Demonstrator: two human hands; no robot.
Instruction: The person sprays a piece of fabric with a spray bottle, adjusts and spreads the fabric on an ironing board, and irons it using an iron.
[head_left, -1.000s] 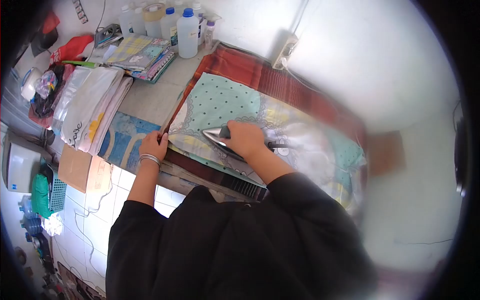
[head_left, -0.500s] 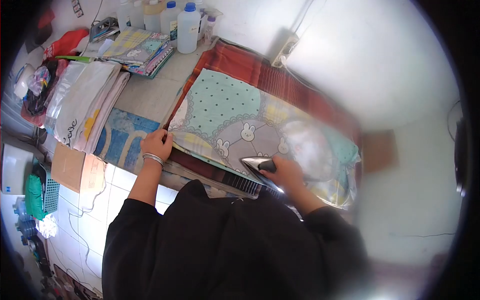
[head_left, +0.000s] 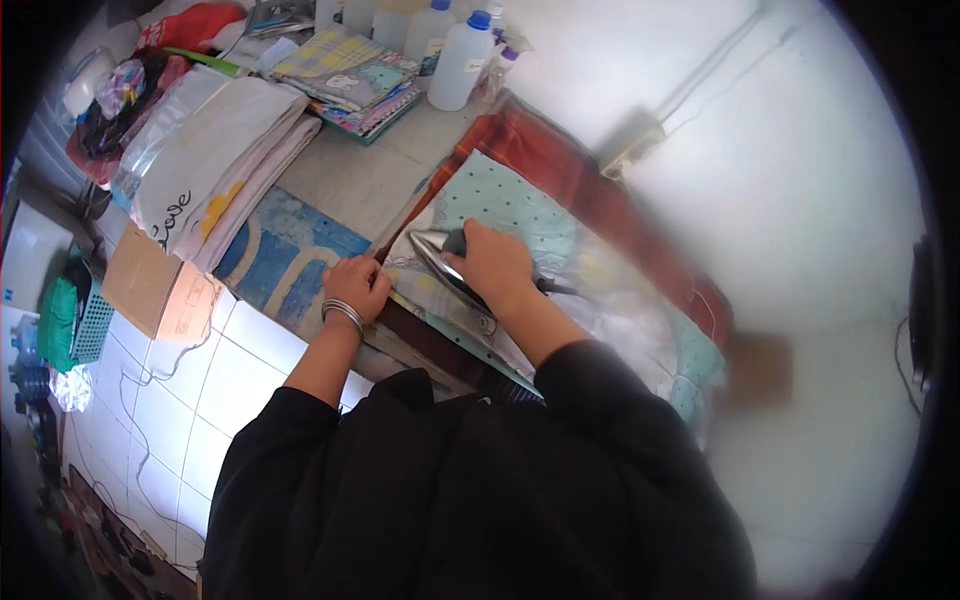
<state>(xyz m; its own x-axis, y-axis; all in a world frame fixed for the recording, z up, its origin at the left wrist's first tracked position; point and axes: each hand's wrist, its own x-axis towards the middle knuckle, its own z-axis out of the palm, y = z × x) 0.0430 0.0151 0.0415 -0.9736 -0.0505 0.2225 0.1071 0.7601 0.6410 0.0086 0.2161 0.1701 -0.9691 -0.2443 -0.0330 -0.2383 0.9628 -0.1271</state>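
A folded patterned cloth [head_left: 515, 214], mint with dark dots and grey and yellow patches, lies on a red plaid cloth [head_left: 548, 143]. My right hand [head_left: 497, 265] is wrapped round the handle of a clothes iron [head_left: 436, 258]. The iron rests on the left part of the patterned cloth, its tip pointing to the far left corner. At that cloth's near left edge, my left hand [head_left: 357, 286] has its fingers curled on the border, a bracelet at the wrist. My right forearm hides part of the cloth.
Folded fabrics in clear plastic [head_left: 205, 150] lie at the left, with a stack of patterned cloths [head_left: 350, 80] behind. Several bottles [head_left: 462, 62] stand along the wall. A power strip [head_left: 632, 143] hangs there. A cardboard box [head_left: 160, 285] is below the table's left side.
My right hand has slid the iron leftward across the cloth, from its near middle to the left end. My left hand stays at the cloth's left edge. The camera view has shifted.
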